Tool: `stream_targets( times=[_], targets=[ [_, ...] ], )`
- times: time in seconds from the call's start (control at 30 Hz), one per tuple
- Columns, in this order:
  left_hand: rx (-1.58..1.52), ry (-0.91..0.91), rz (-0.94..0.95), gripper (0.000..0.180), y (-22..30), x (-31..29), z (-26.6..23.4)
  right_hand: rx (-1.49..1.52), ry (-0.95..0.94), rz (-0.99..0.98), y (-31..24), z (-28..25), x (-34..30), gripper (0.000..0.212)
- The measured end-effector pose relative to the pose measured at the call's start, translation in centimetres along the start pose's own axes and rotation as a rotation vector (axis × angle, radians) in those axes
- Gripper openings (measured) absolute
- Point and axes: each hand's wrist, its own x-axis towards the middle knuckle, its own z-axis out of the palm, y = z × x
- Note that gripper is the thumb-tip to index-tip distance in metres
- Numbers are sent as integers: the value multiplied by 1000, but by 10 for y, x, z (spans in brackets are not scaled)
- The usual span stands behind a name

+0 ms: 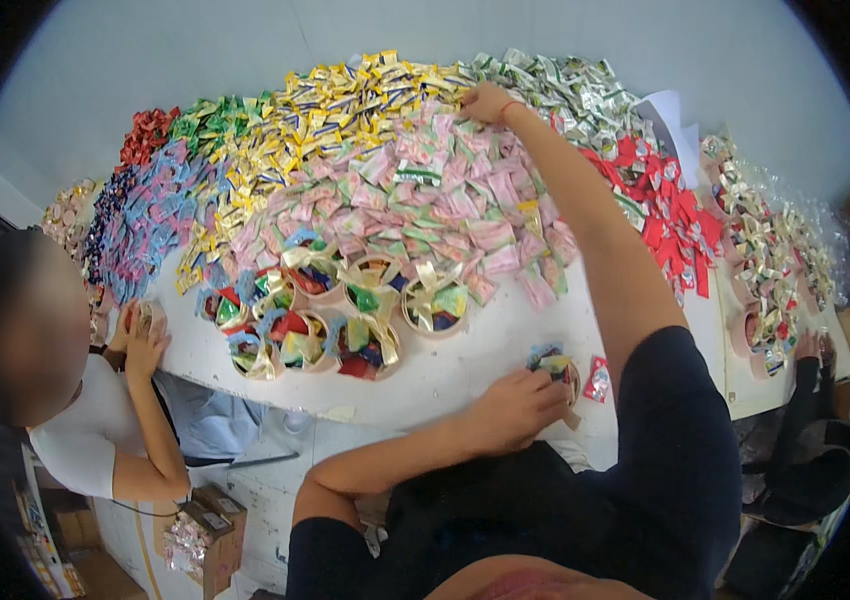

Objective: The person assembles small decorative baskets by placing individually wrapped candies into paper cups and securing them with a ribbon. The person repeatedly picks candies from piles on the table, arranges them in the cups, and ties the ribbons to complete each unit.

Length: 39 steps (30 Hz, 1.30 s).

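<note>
Tubs point(434, 334) are filled; another tub point(574, 380) is grasped by left hand point(519, 409); heaped packets point(385, 205) remain; right hand's point(490, 103) grip cannot be told.

On my feed I see a plain blue-grey wall point(195, 50) behind the white counter point(505, 335), and pale floor point(330, 455) below.
</note>
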Motion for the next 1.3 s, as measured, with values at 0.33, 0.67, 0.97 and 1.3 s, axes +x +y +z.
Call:
stream_targets(
  times=[0.33,0.67,0.97,1.3],
  targets=[
    [-19,-5,25,31,-12,-8,1,-118,-189,25,-29,-19,33,50],
    [22,25,37,21,-15,0,9,-135,130,-65,10,44,65,35],
    [-174,19,-77,23,-13,-7,-5,798,88,-116,-76,-109,-240,24],
    [-42,15,-102,19,-12,5,-6,682,46,-164,-91,-55,-486,22]
  ],
)
